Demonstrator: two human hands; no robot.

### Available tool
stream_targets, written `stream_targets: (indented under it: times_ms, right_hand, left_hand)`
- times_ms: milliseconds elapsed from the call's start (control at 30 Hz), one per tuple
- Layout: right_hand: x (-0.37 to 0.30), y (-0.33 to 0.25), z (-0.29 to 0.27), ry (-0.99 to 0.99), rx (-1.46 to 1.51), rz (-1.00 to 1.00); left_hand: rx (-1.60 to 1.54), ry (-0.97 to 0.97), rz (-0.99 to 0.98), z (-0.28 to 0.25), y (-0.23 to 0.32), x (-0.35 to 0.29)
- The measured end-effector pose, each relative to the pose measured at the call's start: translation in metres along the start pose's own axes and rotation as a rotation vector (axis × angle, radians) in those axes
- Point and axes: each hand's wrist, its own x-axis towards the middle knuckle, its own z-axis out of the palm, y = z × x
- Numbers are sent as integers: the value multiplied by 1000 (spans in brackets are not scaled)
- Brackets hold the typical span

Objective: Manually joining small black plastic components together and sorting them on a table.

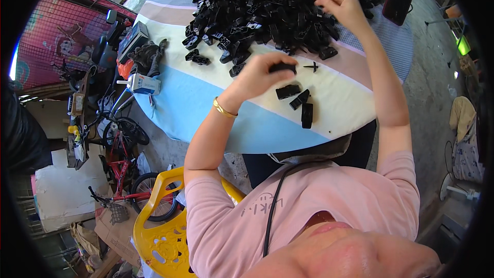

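A large heap of small black plastic parts (267, 10) covers the far half of the table. My left hand (257, 76), with a gold bangle on its wrist, is closed around a black plastic part (284, 67) in front of the heap. My right hand (342, 7) is over the heap's right side, its fingers bent and drawn together; whatever they may hold is too small to make out. Just right of my left hand lies a small black cross-shaped piece (314, 66). Closer to me, a few black parts (306, 116) lie apart from the heap on the striped cloth.
The round table has a striped tablecloth (195, 108). A phone (398, 0) stands at its far right. Along the left edge are a small carton (144, 84), dark gloves (149, 56) and a blue box (133, 40). A yellow chair (159, 226) and a red bicycle (121, 175) are at left.
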Motion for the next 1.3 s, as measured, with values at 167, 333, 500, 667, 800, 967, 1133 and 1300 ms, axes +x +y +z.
stream_targets:
  times_ms: [167, 333, 500, 667, 800, 967, 1133, 1300]
  right_hand:
    - [7, 39, -7, -84, -326, -18]
    - [7, 46, 6, -197, -440, -101]
    - [-5, 5, 11, -287, -414, -82]
    - [12, 5, 6, -173, -400, 103]
    - [51, 44, 15, 130, -585, -159]
    - [84, 50, 54, 373, -827, -208]
    - [100, 30, 57, 264, -245, -355]
    - [117, 55, 60, 238, -702, -16]
  left_hand:
    - [365, -345, 163, 13, 10, -4]
    - [254, 261, -88, 10, -1, 23]
    - [805, 670, 57, 5, -24, 38]
    - [960, 654, 111, 11, -32, 44]
    - [801, 529, 199, 14, -29, 39]
    - [561, 650, 234, 8, -33, 31]
    - [311, 553, -8, -5, -30, 22]
    - [0, 419, -27, -2, -36, 27]
